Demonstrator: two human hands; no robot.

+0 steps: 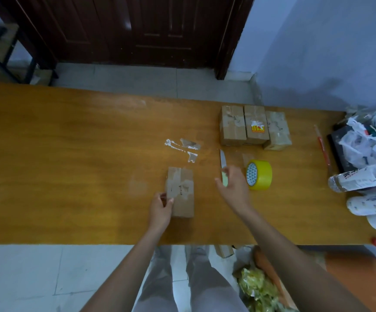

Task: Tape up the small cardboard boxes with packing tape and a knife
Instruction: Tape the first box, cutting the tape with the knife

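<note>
We count three taped brown cardboard boxes point(255, 127) set aside; a fourth small box point(181, 192) sits in our left hand's point(160, 210) grip, right hand point(233, 186) loosely over the green-handled knife point(223, 168), its grip unclear.

L hand point(160, 209) pinching; R hand point(233, 183) fingers spread.

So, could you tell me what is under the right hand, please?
The right hand covers the knife's pale green handle; its blade pokes out beyond. Whether the fingers grip it is hidden.
</note>
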